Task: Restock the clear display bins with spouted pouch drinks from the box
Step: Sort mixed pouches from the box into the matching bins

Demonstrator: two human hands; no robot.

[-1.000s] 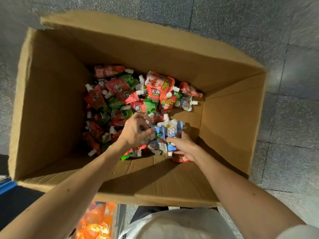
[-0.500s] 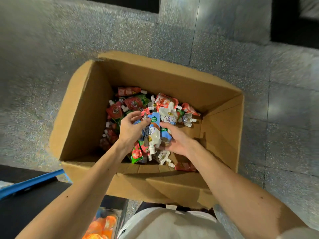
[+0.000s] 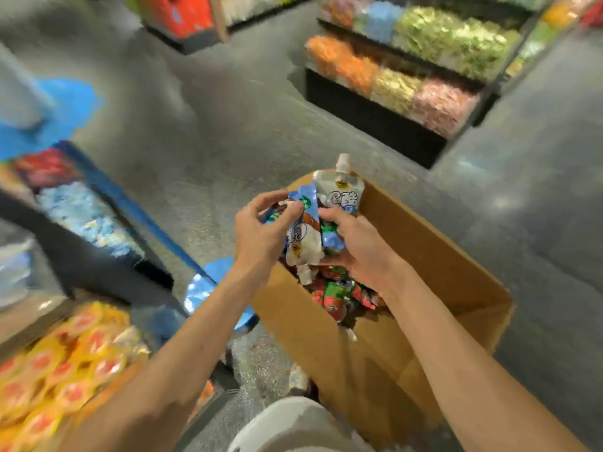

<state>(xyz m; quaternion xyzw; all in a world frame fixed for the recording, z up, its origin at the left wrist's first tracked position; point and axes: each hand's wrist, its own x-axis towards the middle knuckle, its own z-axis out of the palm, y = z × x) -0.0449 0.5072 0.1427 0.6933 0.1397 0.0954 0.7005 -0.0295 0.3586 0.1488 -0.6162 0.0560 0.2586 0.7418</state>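
A pale garment [image 3: 293, 425] fills the bottom edge closest to me. At lower left a near display bin [image 3: 65, 353] holds round orange-and-yellow packs, too blurred to read. Both forearms reach forward from there.

The cardboard box [image 3: 434, 256] stands open on the floor [image 3: 212, 141] to my right, with loose red and green pouches [image 3: 336, 296] lying inside it. Above the box's left rim, both hands hold a bundle of blue-and-white spouted pouches [image 3: 306, 236] between them.

The left grip [image 3: 261, 230] is curled round the bundle's left side, thumb and forefinger pinching near a pouch's top edge. The right grip [image 3: 355, 246] wraps the right side, fingers closed on the packs. One upright pouch [image 3: 339, 190] sticks out above the rest with its white spout on top. Another hangs below the hands with its spout pointing down.

Further left, a second display bin [image 3: 88, 216] with a blue edge holds pale blue packs. Beyond the grey speckled floor, a far shelf unit [image 3: 408, 70] carries orange, green and pink goods, all smeared by motion.
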